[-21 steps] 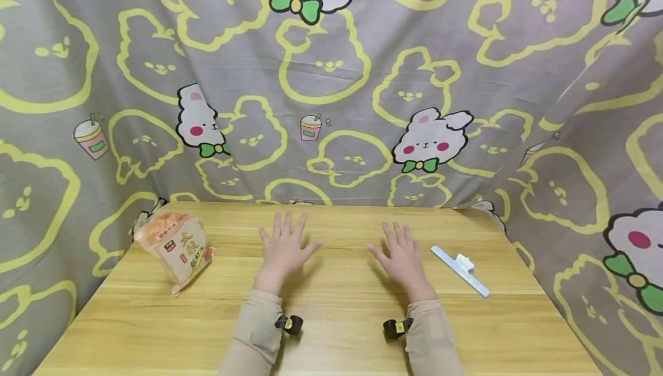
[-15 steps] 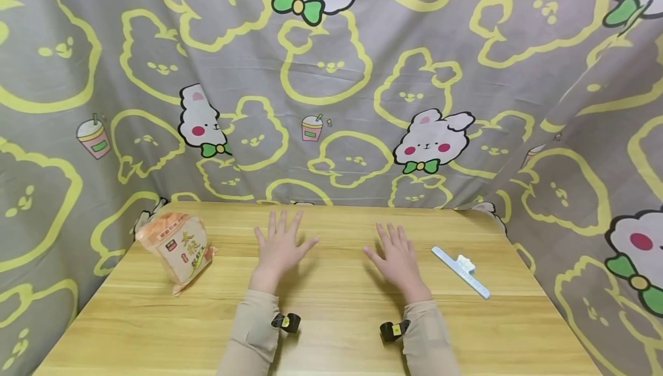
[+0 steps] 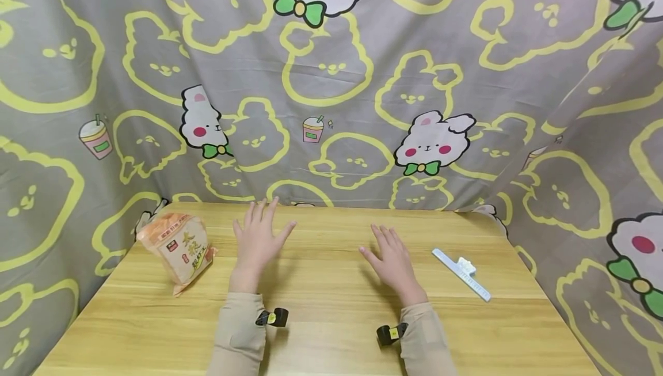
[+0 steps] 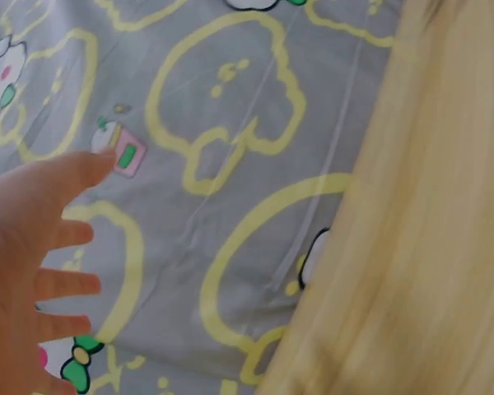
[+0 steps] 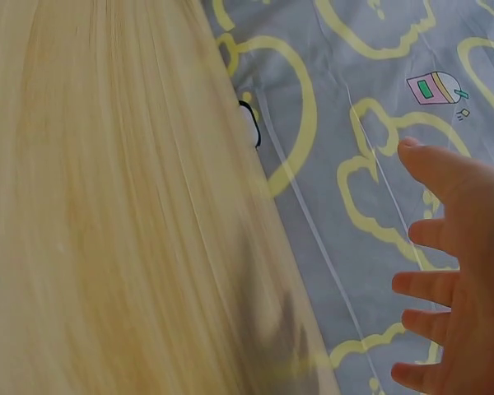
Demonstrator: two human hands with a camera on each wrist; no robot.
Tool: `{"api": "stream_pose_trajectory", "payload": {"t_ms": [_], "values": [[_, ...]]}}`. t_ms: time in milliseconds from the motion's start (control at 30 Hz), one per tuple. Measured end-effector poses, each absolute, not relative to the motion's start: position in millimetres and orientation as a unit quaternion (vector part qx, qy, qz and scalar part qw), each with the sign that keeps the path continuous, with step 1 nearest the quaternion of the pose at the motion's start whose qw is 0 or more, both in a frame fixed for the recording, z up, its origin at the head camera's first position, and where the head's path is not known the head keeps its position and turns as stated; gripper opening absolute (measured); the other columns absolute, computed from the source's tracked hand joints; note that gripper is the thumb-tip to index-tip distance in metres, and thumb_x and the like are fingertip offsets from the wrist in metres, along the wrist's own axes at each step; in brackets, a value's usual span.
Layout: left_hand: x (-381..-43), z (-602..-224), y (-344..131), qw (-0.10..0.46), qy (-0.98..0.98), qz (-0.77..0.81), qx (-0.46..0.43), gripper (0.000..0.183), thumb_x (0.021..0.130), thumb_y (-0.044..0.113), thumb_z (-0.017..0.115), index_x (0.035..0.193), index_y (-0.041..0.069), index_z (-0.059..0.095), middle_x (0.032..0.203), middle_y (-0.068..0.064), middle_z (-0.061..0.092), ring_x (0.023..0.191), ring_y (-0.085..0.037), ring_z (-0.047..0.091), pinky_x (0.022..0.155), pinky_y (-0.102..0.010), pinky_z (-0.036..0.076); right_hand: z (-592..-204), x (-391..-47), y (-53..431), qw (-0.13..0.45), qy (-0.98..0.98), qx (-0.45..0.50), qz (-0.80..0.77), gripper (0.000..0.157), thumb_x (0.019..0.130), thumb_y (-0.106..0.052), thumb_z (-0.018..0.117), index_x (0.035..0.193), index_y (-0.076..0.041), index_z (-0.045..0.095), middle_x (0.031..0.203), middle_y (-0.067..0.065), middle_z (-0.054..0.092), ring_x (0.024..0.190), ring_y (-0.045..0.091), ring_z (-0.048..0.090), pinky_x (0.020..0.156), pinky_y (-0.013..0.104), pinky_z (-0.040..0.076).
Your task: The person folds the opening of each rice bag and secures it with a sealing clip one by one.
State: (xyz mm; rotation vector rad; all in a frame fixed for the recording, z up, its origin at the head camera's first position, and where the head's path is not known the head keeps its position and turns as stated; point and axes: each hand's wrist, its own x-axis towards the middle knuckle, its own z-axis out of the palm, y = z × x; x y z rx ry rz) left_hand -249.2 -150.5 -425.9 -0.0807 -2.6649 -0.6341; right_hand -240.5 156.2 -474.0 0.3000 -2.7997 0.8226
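My left hand (image 3: 256,243) hovers over the left-middle of the table with its fingers spread and nothing in it. To its left, a short distance off, a plastic food packet (image 3: 181,252) with an orange top and Chinese lettering stands tilted on the tabletop. My right hand (image 3: 392,264) is over the right-middle, its fingers extended and holding nothing. Just to the right of that hand lies a light-blue bag clip (image 3: 461,274), long and ruler-like with a white decorated grip, set diagonally. In both wrist views only the bare hands show, with neither packet nor clip.
The wooden table (image 3: 321,330) ends at a grey curtain (image 3: 352,99) printed with yellow outlines and white cartoon animals. The curtain encloses the back and both sides. A small black camera (image 3: 273,317) is strapped to the left wrist, and another camera (image 3: 391,334) to the right.
My left hand has moved left, toward the packet. The right hand has shifted only slightly left. Packet and clip stay where they were on the table.
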Motion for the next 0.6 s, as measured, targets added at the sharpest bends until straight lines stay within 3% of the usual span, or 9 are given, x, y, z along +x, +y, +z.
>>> {"api": "stream_pose_trajectory", "payload": {"t_ms": [200, 600], "values": [[-247, -419, -163, 0.306, -0.919, -0.246, -0.023, 0.056, 0.091, 0.048, 0.062, 0.136, 0.015, 0.055, 0.137, -0.013, 0.057, 0.132, -0.037, 0.047, 0.108, -0.073, 0.023, -475, -240, 154, 0.115, -0.945, 0.107, 0.287, 0.069, 0.094, -0.052, 0.055, 0.15, -0.015, 0.037, 0.153, 0.017, 0.04, 0.145, 0.041, 0.029, 0.112, 0.068, 0.025], [-241, -413, -182, 0.477, -0.835, -0.273, -0.037, 0.03, 0.09, 0.026, 0.067, 0.111, 0.005, 0.07, 0.11, -0.017, 0.07, 0.107, -0.038, 0.06, 0.097, -0.058, 0.041, -474, -237, 143, 0.138, -0.938, 0.14, 0.284, 0.066, 0.095, -0.049, 0.057, 0.147, -0.012, 0.042, 0.149, 0.015, 0.046, 0.14, 0.039, 0.038, 0.111, 0.063, 0.03]]}}
